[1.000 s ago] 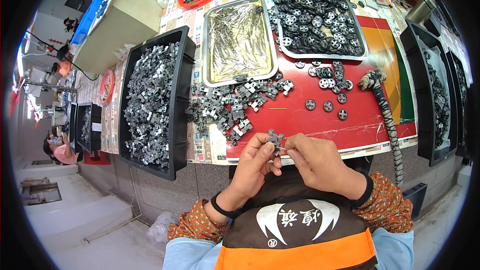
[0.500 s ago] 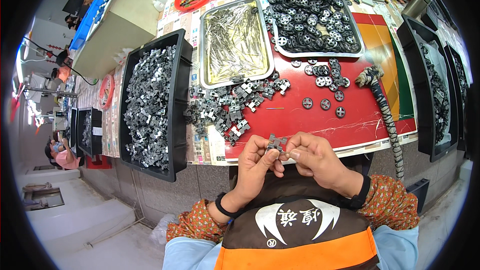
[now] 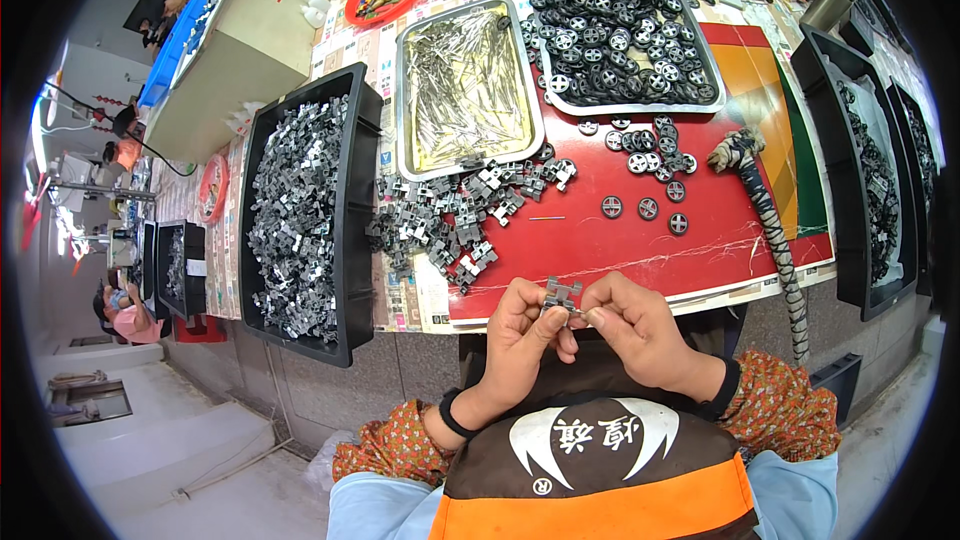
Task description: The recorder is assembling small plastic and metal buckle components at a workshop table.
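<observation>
Close to the table's near edge, my left hand [image 3: 516, 348] pinches a small grey clip-shaped part [image 3: 562, 292] between thumb and fingers. My right hand [image 3: 645, 338] is closed just beside it, thumb and forefinger pressed together at the part's side. What sits in that pinch is too small to make out. Ahead of my hands, a heap of similar grey parts [image 3: 440, 220] spreads over the red board [image 3: 540, 260]. A single thin metal pin [image 3: 546, 218] lies on that board. Several small black wheels with silver spokes [image 3: 648, 208] lie loose to its right.
A deep black bin [image 3: 362, 180] of grey parts stands at the left. Behind are a metal tray [image 3: 404, 130] of thin pins and another tray [image 3: 640, 108] heaped with wheels. A wrapped stick [image 3: 770, 220] lies at the right, near further black bins [image 3: 852, 270].
The grey part has turned slightly and shifted a little right and down in my left hand. My right hand stays against its side, fingers still pinched.
</observation>
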The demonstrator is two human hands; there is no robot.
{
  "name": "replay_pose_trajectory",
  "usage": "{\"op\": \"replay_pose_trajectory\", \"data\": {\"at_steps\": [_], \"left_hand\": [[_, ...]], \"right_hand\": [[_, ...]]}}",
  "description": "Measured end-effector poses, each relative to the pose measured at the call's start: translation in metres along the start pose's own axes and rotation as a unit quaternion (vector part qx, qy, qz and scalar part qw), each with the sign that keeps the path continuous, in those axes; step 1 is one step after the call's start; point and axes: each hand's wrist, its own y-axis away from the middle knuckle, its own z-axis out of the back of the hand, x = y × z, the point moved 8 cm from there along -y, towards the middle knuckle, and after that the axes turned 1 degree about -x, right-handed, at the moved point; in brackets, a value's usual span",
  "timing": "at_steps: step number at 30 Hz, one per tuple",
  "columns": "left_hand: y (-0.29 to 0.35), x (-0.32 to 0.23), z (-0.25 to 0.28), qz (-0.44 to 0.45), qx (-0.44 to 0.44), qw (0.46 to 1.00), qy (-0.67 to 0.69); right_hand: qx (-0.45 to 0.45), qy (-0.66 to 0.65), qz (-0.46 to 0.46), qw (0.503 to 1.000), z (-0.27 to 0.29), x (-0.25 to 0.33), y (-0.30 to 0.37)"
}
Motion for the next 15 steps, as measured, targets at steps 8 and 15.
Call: {"op": "replay_pose_trajectory", "data": {"at_steps": [8, 15], "left_hand": [[-0.007, -0.004, -0.001, 0.01, 0.008, 1.0, -0.024], [-0.006, -0.004, -0.003, 0.012, 0.023, 0.998, -0.061]], "right_hand": [[0.044, -0.253, -0.229, 0.939, -0.003, -0.024, 0.001], [0.062, -0.235, -0.235, 0.941, -0.001, -0.026, 0.005]]}}
